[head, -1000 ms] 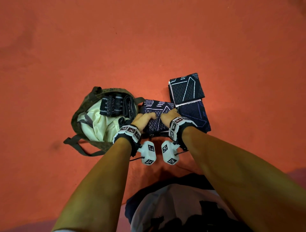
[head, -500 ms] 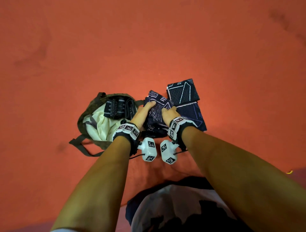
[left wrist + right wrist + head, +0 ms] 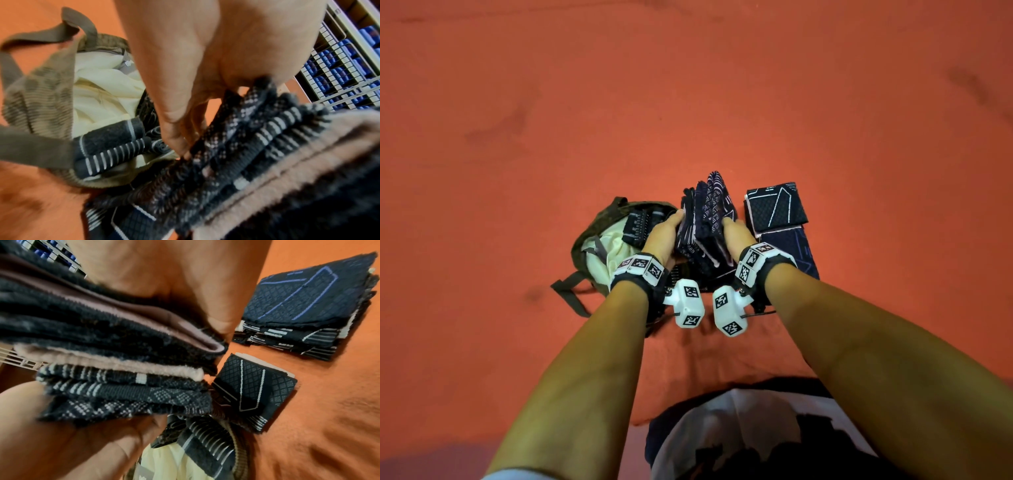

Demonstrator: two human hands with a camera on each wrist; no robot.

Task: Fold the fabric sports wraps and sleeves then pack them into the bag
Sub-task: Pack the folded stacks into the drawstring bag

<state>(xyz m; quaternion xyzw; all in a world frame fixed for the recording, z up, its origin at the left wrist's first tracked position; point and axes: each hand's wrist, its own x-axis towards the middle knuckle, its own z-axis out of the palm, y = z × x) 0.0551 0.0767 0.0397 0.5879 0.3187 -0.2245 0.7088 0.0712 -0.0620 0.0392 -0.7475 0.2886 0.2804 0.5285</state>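
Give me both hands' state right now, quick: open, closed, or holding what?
Left hand: grips the left side of the folded stack of sleeves.
Right hand: grips the stack's right side.

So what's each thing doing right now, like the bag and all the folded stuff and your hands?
Bag: open on the orange floor, folded dark wraps already inside.
Stack of folded wraps: lifted, stood on edge between both hands, beside the bag.
Left hand: grips the stack's left side.
Right hand: grips its right side.
White-lined folded wrap: lying on the floor.
Blue-lined folded pile: lying on the floor.
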